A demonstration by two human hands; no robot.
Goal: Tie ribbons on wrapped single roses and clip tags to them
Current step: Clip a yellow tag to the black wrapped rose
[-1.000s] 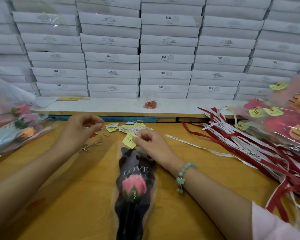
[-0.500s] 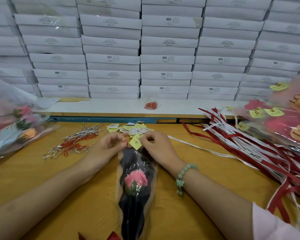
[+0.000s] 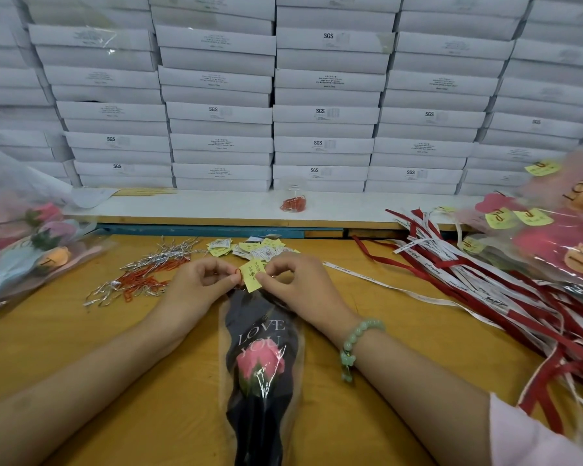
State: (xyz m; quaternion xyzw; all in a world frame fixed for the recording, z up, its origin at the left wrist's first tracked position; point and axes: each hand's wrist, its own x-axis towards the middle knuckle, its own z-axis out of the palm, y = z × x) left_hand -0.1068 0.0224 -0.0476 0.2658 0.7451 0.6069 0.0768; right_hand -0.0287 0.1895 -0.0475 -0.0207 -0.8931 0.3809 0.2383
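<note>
Step in hand, as I judge it: clipping the tag [image 3: 252, 275] to the top edge of the rose [image 3: 261, 364] wrapper; no ribbon shows on this rose, so tying looks not yet done. To do it well: hold tag and wrapper edge stacked flat, pinched firm; slide the clip [image 3: 238, 273] over both layers, not the tag alone; push straight on till it seats; tag text facing up; the thin film could crumple or tear if the clip goes on skewed; a clip this small could slip from the fingertips.

Rose lies flat on the table [image 3: 115, 348], mid frame, stem toward the person, top of the black sleeve pointing away, right under the hands; pink bloom under clear film.

Left hand [image 3: 202, 284]: fingers curled, thumb and forefinger pinching the red clip at the tag's left corner; forearm comes in from lower left. Right hand [image 3: 297, 280]: thumb and forefinger pinching the tag's right side, other fingers curled; bracelet [image 3: 357, 338] on the wrist; forearm in from lower right. Hands close together, fingertips nearly meeting across the tag; whether the clip bites the wrapper: cannot tell.

Around: clip pile [image 3: 142, 274] left of the hands; loose tags [image 3: 249, 247] just beyond; ribbons [image 3: 485, 280] to the right; tagged roses [image 3: 559, 237] far right; more wrapped roses [image 3: 31, 243] far left; white boxes [image 3: 323, 112] stacked behind.
</note>
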